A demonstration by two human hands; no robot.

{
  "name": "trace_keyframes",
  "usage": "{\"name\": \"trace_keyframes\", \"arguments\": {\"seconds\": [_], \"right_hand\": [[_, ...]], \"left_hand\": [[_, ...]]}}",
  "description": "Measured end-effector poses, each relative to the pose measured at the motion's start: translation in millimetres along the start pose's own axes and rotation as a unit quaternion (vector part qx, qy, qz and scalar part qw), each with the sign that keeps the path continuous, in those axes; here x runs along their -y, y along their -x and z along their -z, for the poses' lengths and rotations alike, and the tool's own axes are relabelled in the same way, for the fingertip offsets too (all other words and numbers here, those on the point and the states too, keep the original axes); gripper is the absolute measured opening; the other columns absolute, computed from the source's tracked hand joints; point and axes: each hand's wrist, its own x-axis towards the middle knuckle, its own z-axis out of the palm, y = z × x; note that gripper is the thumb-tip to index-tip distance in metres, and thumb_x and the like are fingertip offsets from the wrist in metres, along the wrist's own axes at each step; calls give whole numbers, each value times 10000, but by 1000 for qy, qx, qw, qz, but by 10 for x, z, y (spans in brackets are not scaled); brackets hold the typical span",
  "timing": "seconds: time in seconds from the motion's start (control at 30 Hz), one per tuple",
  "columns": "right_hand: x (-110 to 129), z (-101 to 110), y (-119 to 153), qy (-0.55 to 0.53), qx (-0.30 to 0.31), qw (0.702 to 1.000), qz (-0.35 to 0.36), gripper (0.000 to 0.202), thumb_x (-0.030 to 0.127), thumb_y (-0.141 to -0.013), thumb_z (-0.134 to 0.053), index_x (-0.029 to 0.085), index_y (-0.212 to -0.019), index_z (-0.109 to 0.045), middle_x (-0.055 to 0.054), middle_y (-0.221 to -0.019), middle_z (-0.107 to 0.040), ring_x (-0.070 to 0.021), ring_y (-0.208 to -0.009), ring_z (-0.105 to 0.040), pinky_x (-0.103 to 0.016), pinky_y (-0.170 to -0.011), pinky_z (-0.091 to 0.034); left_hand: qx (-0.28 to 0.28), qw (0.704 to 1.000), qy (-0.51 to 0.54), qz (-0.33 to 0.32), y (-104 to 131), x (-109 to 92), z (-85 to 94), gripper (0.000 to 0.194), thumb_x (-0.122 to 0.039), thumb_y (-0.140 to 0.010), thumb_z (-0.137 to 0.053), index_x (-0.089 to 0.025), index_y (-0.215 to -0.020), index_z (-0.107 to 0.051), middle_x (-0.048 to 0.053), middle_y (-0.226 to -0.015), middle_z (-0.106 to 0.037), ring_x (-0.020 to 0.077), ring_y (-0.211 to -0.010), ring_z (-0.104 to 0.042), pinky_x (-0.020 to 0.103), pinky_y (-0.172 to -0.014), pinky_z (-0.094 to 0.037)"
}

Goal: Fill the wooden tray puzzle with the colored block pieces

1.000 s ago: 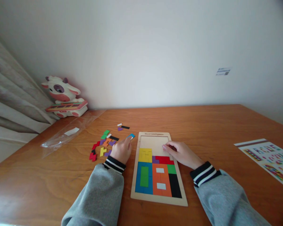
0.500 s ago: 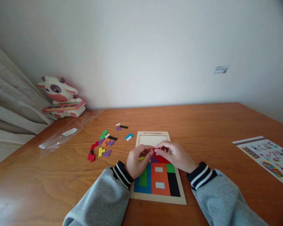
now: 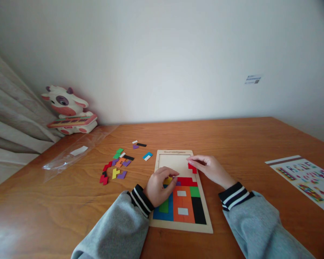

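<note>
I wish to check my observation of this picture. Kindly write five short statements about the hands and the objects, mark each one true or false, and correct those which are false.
1. The right hand holds a red piece over the wooden tray. True.
2. The left hand is far away from the tray. False: it is over the tray's left side.
3. A blue piece lies outside the tray. True.
4. The cow toy stands to the right of the tray. False: it stands to the left, near the curtain.
5. A printed sheet lies to the right of the tray. True.
</note>
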Motion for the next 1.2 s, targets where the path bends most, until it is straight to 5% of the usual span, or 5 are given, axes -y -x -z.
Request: {"name": "trace_keyframes", "arguments": {"seconds": [0.37,0.67,0.83,1.03,1.2], "right_hand": [[-112,-43,8,47,70,996,-8,295,424,-862,-617,194,-987,-753,-73,-980,-766,-226,-844,-694,-364,-791,-535],[-136,-16,20,71,81,994,29,287,399,-829,-662,172,-994,-727,-49,-819,-690,-157,-668,-595,-287,-610,-482],[-151,7,21,116,79,989,57,251,415,-844,-661,198,-954,-723,-52,-882,-626,-162,-703,-579,-302,-651,-488],[-147,42,42,182,46,979,83,271,437,-805,-715,226,-970,-683,-61,-1008,-571,-236,-963,-568,-384,-886,-461],[-146,40,60,174,77,979,78,252,449,-827,-687,240,-967,-679,-57,-1033,-549,-234,-991,-558,-390,-921,-451]], "left_hand": [[51,992,-72,-87,26,55,-34,181,-170,-895,-526,-198,-957,-694,70,-988,-710,194,-920,-629,346,-852,-518],[63,988,-105,-96,23,48,-32,186,-170,-880,-544,-211,-959,-707,75,-1015,-704,199,-939,-625,356,-859,-520],[65,987,-110,-96,31,56,-32,183,-164,-878,-548,-207,-963,-704,71,-1029,-693,201,-944,-613,356,-865,-518],[69,986,-117,-93,30,47,-26,180,-157,-872,-555,-206,-963,-702,69,-1025,-686,206,-945,-612,357,-860,-518],[69,985,-124,-93,37,48,-37,184,-155,-867,-557,-210,-967,-701,69,-1028,-682,208,-949,-611,358,-861,-519]]}}
